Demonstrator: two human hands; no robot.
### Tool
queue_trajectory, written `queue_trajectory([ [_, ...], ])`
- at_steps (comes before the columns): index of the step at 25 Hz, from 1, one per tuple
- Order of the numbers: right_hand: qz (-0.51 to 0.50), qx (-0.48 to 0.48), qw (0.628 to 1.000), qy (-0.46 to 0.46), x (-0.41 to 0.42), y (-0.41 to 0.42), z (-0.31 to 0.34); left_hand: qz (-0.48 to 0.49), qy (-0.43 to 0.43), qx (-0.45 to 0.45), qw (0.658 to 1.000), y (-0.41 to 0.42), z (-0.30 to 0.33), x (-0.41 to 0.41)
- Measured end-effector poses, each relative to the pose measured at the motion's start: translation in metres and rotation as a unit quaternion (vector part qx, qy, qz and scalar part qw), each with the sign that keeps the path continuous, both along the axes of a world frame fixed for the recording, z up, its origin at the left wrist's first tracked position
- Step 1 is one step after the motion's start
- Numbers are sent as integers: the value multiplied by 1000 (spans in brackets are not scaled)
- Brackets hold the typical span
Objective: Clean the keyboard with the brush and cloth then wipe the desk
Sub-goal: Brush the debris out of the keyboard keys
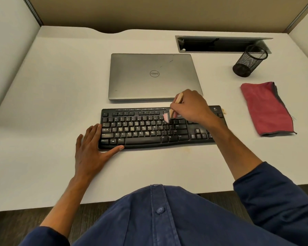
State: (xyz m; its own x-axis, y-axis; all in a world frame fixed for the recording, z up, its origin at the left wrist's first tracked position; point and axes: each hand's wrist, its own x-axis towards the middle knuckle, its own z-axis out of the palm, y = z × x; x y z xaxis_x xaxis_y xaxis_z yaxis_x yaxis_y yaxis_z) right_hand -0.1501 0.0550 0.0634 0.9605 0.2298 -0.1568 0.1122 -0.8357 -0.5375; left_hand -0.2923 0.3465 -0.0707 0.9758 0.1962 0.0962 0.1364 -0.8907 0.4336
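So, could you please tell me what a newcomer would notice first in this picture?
Probably the black keyboard mid-desk, where the right hand holds a small brush in its grip over the upper keys while the left hand rests flat at the keyboard's left end. Next, the closed silver laptop behind it and the red cloth lying far right.

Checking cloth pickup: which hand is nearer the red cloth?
Right. The right hand holds the brush over the keyboard, nearer the red cloth; the left hand rests at the keyboard's far-left end.

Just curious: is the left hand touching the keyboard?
Touching: the head view shows the left hand flat against the keyboard's left corner, fingers straight.
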Motion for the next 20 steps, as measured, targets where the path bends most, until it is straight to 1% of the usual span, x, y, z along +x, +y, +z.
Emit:
queue_trajectory([
  [5,50,-58,994,71,-17,-2,6,1,-2,2,1000,0,0,0],
  [7,61,-68,991,103,-19,-2,13,1,-1,2,1000,-1,0,0],
  [8,49,-58,993,94,-17,0,16,1,0,1,1000,-1,0,0],
  [11,-24,-12,1000,-14,-8,9,16,-2,0,1,1000,0,0,0],
  [13,-31,-6,999,-29,-5,17,10,-3,0,1,1000,0,0,0],
  [16,3,-45,999,6,-10,23,5,-1,0,1,1000,0,0,0],
  [20,67,-89,990,84,-17,21,14,-2,4,1,1000,0,0,0],
])
